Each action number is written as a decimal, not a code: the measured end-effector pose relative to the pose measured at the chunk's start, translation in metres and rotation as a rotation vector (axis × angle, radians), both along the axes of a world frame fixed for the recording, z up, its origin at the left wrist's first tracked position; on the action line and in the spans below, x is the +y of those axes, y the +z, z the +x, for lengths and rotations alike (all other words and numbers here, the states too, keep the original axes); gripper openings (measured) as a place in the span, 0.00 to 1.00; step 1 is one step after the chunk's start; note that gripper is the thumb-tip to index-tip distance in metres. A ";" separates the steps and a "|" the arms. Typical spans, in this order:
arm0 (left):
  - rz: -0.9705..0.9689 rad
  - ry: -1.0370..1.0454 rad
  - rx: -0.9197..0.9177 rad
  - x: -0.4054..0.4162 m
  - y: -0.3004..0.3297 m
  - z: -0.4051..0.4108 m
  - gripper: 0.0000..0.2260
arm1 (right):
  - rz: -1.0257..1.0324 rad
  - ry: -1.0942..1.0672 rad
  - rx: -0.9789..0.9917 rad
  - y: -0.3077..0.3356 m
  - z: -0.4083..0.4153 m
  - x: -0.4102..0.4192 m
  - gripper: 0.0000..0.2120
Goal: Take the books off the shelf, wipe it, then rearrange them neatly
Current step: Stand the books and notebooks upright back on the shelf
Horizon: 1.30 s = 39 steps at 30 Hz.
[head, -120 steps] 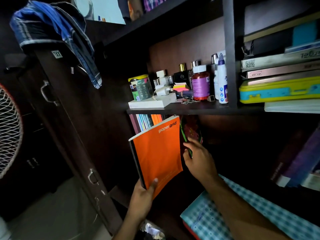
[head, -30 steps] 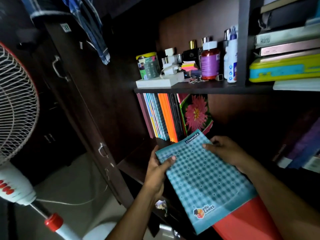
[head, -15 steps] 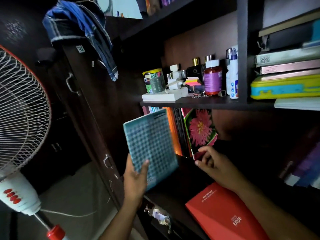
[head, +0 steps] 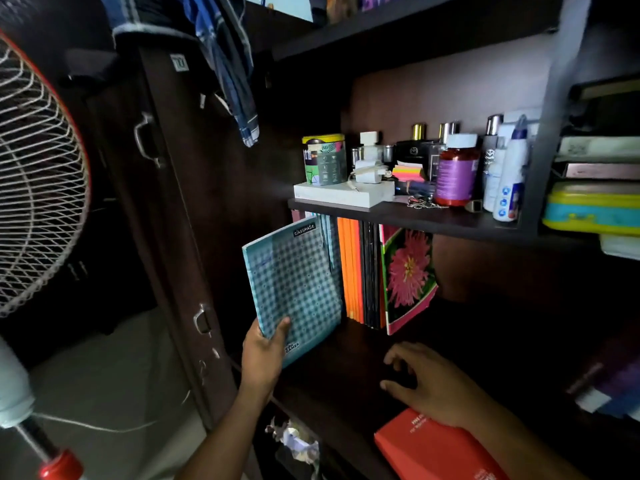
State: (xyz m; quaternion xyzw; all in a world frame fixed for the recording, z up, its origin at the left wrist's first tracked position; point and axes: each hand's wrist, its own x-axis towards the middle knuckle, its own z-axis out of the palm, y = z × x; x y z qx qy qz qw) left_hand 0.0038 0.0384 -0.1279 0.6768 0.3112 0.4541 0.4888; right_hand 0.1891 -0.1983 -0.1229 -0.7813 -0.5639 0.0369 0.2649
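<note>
- While the left hand (head: 261,358) holds the blue checked notebook (head: 294,289) by its bottom corner at the shelf's (head: 346,368) left end, keep it straight up.
- Slide it in beside the orange books (head: 350,271).
- Right hand (head: 427,382) fingers hang loose, holding nothing.

A red pill bottle (head: 456,169) with a purple label stands on an upper ledge — left of it lie bright sticky notes (head: 408,172), a white charger (head: 370,170) on a flat white box (head: 343,195), and a patterned tin (head: 324,159). Far left of the bottle stands a pedestal fan (head: 36,188); a blue checked garment (head: 221,53) hangs above — left of the tin.
</note>
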 end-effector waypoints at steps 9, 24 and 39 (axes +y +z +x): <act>0.027 -0.031 0.002 0.027 0.001 0.001 0.08 | -0.208 -0.060 0.001 0.032 0.022 0.048 0.12; 0.064 -0.063 -0.050 0.047 -0.005 0.011 0.17 | 0.172 -0.129 0.277 -0.003 0.015 0.081 0.06; 0.069 -0.026 -0.075 0.037 0.009 0.024 0.09 | 0.193 -0.080 0.307 0.000 0.013 0.080 0.04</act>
